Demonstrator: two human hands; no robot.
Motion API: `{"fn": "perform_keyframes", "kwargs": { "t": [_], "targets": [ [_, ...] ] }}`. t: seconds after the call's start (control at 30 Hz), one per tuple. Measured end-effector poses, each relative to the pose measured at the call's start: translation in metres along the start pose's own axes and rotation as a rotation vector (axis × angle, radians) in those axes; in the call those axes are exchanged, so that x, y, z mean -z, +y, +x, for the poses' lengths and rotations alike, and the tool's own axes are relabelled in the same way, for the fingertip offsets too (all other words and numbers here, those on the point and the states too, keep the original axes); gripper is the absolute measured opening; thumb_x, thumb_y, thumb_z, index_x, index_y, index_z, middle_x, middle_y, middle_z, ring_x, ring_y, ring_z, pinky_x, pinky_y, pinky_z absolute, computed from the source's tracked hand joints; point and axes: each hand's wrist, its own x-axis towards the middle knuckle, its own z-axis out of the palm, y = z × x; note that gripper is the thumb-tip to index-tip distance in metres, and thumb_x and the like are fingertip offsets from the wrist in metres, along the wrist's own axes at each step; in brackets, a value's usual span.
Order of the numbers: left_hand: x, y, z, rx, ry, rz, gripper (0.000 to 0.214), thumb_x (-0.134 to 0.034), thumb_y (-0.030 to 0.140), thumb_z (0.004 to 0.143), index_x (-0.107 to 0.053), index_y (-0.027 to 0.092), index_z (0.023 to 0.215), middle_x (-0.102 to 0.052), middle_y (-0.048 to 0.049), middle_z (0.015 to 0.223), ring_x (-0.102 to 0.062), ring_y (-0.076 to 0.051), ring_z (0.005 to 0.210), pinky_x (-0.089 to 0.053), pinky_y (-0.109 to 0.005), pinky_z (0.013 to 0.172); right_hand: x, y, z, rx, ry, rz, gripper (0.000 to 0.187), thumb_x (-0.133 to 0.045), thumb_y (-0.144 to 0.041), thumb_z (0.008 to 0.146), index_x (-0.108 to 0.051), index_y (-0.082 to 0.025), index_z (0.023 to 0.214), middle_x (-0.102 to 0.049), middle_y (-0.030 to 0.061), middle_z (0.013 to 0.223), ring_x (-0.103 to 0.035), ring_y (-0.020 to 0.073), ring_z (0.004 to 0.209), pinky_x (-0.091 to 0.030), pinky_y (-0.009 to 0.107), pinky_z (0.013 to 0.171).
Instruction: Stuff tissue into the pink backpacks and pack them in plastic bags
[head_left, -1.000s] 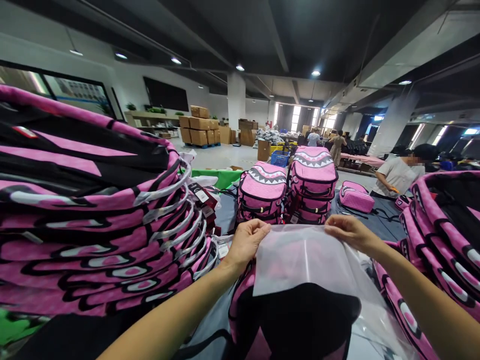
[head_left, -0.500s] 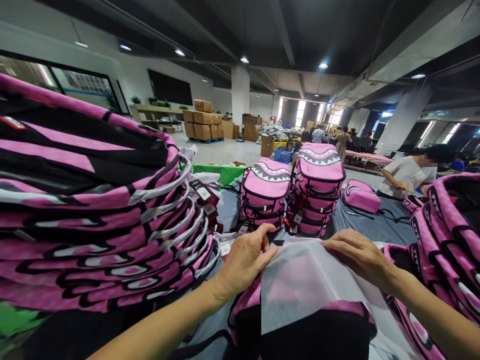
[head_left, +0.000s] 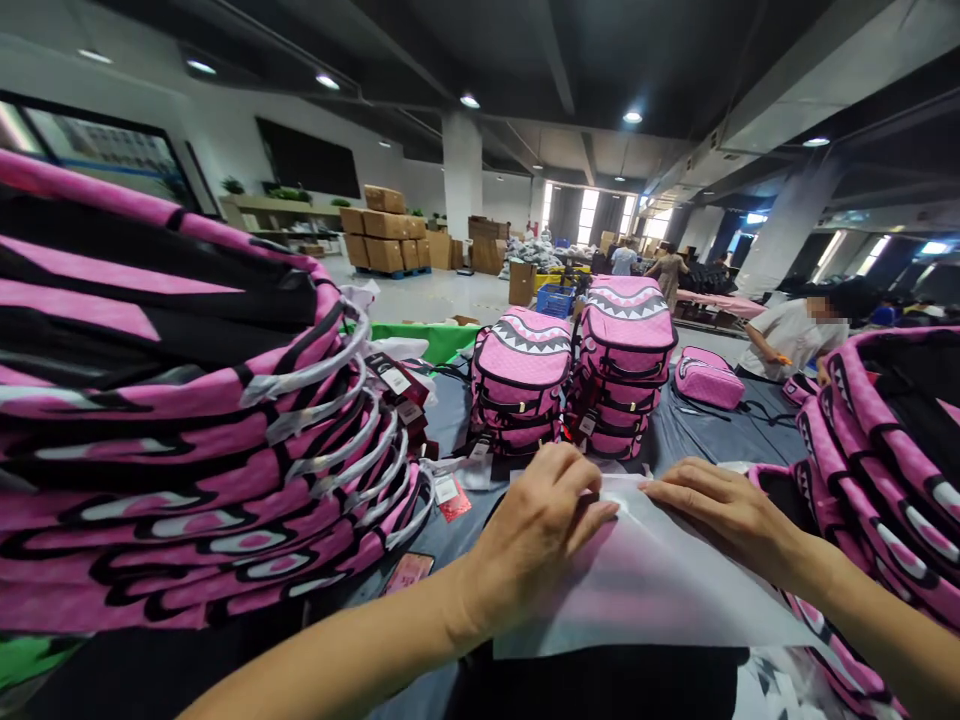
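A translucent white sheet covers most of a pink and black backpack right in front of me. My left hand is closed, its thumb and fingers pinching the sheet near its far edge. Close by on the right, my right hand grips the same far edge between thumb and fingers, palm down. Pink shows faintly through the sheet, while the black part of the backpack sticks out below its near edge. The fingertips partly hide where the sheet is held.
Stacked pink bags rise at my left, more bags at my right. Two piles of backpacks stand ahead on the grey-covered table, near a red tag. Across the table, a person in a white shirt bends forward.
My left hand has moved right, closer to my right hand. The sheet now spreads lower and wider over the backpack. My view has turned slightly, and a red tag has come into sight.
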Motion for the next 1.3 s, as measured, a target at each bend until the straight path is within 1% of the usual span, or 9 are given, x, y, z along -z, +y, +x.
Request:
{"fn": "perform_keyframes", "kwargs": {
  "t": [0.17,0.3,0.43,0.57,0.8,0.93,1.0,1.13,1.3],
  "targets": [
    [0.006,-0.003,-0.022,0.207,-0.066,-0.315,0.021,-0.055,0.041,0.098,-0.056,0.022,0.092,-0.057,-0.0002,0.087,-0.055,-0.015,0.077,-0.05,-0.027,0.076,0.012,-0.022,-0.002,-0.398,-0.204,0.384,0.034,-0.04,-0.037,0.108,-0.065,-0.023,0.127,-0.071,0.0082,0.112,-0.068,0.0183,0.098,-0.054,0.029,0.087],
    [0.017,0.004,-0.034,0.38,-0.187,-0.601,0.028,-0.062,0.05,0.091,-0.058,0.023,0.094,-0.057,-0.0005,0.087,-0.055,-0.016,0.078,-0.048,-0.027,0.072,0.027,-0.053,0.002,-0.659,-0.224,0.493,0.042,-0.036,-0.047,0.107,-0.068,-0.021,0.11,-0.072,0.0056,0.097,-0.067,0.0183,0.085,-0.053,0.028,0.077],
    [0.032,0.008,-0.045,0.474,-0.461,-0.837,0.03,-0.069,0.05,0.087,-0.06,0.023,0.094,-0.056,0.0001,0.087,-0.054,-0.014,0.078,-0.046,-0.023,0.065,0.034,-0.089,-0.004,-0.709,-0.263,0.526,0.042,-0.05,-0.06,0.099,-0.068,-0.023,0.103,-0.07,0.0031,0.091,-0.065,0.0174,0.08,-0.052,0.026,0.071],
    [0.046,0.009,-0.052,0.379,-0.611,-0.752,0.025,-0.068,0.048,0.089,-0.065,0.024,0.096,-0.058,-0.0014,0.09,-0.055,-0.015,0.081,-0.047,-0.023,0.068,0.02,-0.114,-0.021,-0.683,-0.163,0.494,0.04,-0.067,-0.061,0.088,-0.066,-0.024,0.103,-0.067,0.0032,0.091,-0.063,0.0181,0.079,-0.053,0.025,0.069],
    [0.043,0.023,-0.068,0.124,-0.29,-0.426,0.04,-0.075,0.048,0.082,-0.063,0.028,0.115,-0.063,-0.0084,0.108,-0.063,-0.022,0.095,-0.058,-0.029,0.078,-0.007,-0.122,-0.042,-0.622,0.061,0.405,0.022,-0.068,-0.038,0.091,-0.058,-0.022,0.102,-0.059,0.0038,0.089,-0.06,0.0171,0.08,-0.055,0.025,0.068],
    [0.029,0.026,-0.083,-0.092,0.013,-0.022,0.039,-0.072,0.033,0.084,-0.06,0.029,0.121,-0.063,-0.0126,0.117,-0.061,-0.029,0.11,-0.056,-0.043,0.094,-0.002,-0.122,-0.046,-0.513,0.081,0.159,0.029,-0.07,-0.028,0.087,-0.061,-0.025,0.114,-0.059,0.0099,0.102,-0.063,0.0228,0.093,-0.059,0.029,0.075],
    [0.021,0.025,-0.091,-0.182,0.113,0.098,0.046,-0.071,0.031,0.084,-0.057,0.028,0.129,-0.064,-0.0122,0.11,-0.062,-0.028,0.105,-0.057,-0.041,0.092,-0.002,-0.121,-0.053,-0.469,0.08,0.072,0.034,-0.069,-0.026,0.086,-0.061,-0.027,0.12,-0.059,0.0103,0.104,-0.064,0.0241,0.093,-0.06,0.03,0.074],
    [0.007,0.026,-0.106,-0.145,0.046,-0.005,0.048,-0.06,0.031,0.092,-0.051,0.022,0.137,-0.061,-0.0101,0.098,-0.064,-0.021,0.088,-0.059,-0.026,0.076,-0.009,-0.119,-0.071,-0.476,0.016,0.064,0.046,-0.064,-0.026,0.088,-0.055,-0.031,0.133,-0.061,0.0105,0.108,-0.068,0.024,0.091,-0.06,0.028,0.071],
    [0.0,0.03,-0.115,-0.041,0.047,-0.148,0.054,-0.065,0.036,0.092,-0.049,0.022,0.142,-0.059,-0.012,0.109,-0.065,-0.022,0.098,-0.059,-0.027,0.085,-0.013,-0.123,-0.074,-0.539,0.065,0.143,0.044,-0.059,-0.031,0.091,-0.054,-0.032,0.134,-0.062,0.0118,0.113,-0.068,0.0271,0.099,-0.062,0.032,0.077]
  ]
}}
